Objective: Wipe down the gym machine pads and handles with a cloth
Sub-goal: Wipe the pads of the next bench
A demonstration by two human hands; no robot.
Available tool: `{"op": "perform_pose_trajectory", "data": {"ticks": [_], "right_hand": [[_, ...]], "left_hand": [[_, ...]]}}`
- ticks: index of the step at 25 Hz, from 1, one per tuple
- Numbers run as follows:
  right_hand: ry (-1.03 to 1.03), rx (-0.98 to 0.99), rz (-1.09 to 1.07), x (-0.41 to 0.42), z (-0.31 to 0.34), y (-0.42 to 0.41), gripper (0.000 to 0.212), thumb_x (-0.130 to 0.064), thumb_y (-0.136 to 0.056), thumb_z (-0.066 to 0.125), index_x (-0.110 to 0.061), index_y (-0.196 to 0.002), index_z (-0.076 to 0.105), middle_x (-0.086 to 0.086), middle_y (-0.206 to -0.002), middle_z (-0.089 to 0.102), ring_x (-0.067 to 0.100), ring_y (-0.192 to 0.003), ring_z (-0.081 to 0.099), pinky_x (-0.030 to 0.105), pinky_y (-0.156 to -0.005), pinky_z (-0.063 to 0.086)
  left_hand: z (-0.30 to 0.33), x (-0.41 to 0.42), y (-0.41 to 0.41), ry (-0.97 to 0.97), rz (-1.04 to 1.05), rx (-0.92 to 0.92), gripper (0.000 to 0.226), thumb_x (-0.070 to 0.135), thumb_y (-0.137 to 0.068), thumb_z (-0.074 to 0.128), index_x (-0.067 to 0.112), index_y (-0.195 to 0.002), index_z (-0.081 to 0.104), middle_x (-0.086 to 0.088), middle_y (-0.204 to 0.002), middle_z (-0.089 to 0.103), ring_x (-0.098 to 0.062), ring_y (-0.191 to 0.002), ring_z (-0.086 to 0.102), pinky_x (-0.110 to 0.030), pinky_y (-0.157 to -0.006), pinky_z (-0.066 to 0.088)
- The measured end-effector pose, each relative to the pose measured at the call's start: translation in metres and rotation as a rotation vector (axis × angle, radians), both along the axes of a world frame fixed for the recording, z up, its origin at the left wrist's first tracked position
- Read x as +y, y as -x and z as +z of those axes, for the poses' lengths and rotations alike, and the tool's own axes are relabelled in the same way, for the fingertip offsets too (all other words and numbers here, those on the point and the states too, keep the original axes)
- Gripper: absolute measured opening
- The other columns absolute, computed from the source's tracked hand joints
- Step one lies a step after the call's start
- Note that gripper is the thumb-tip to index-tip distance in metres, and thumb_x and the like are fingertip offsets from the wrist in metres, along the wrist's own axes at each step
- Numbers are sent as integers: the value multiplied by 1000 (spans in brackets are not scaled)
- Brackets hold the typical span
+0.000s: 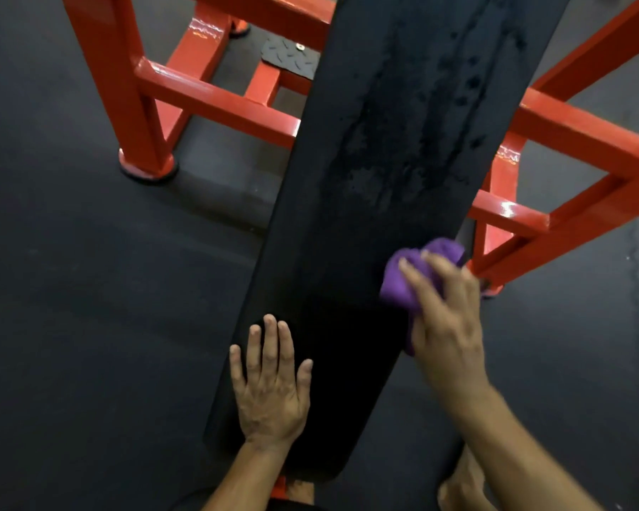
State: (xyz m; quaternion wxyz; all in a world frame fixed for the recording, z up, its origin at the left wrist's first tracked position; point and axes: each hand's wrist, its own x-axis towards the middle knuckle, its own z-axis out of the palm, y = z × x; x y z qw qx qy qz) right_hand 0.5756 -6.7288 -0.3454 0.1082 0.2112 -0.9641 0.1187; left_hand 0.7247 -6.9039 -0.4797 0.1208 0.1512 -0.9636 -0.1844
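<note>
Hands: left hand (pixel 272 392) flat, fingers straight, on bench pad (pixel 384 178) near edge; right hand (pixel 445 319) grips purple cloth (pixel 403 278) at right edge. Risk: wet streaks mid-pad missed; cloth slipping off edge.

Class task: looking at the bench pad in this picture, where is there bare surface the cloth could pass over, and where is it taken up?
Free: the long stretch of black pad above both hands, bordered by the orange frame on either side. Crowded: the near end, where the left hand lies flat and the right hand grips the purple cloth at the right edge.
</note>
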Motion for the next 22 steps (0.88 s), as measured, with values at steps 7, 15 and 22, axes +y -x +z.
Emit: {"op": "perform_pose_trajectory", "data": {"ticks": [7, 15, 22], "right_hand": [[-61, 37, 586, -132, 13, 34, 36, -12, -102, 42, -8, -129, 66, 13, -136, 61, 37, -114, 56, 45, -104, 42], [-114, 2, 475, -20, 16, 78, 47, -26, -110, 21, -22, -153, 39, 10, -153, 46, 37, -138, 45, 45, -122, 21], [-70, 109, 669, -106, 32, 69, 35, -17, -96, 47, -7, -121, 69, 12, -123, 65, 35, -107, 57, 45, -98, 43]], "left_hand": [[0, -1, 1, -10, 21, 47, 66, 48, -110, 25, 17, -165, 10, -1, -173, 6, -20, -159, 10, -51, -127, 12], [1, -7, 2, 0, -26, -14, 67, 49, -110, 17, 14, -165, 6, -5, -174, 3, -21, -160, 5, -51, -127, 9], [74, -46, 47, -10, -187, 37, 68, 37, -108, 33, 12, -165, 6, -4, -174, 2, -22, -159, 13, -45, -129, 9]]}}
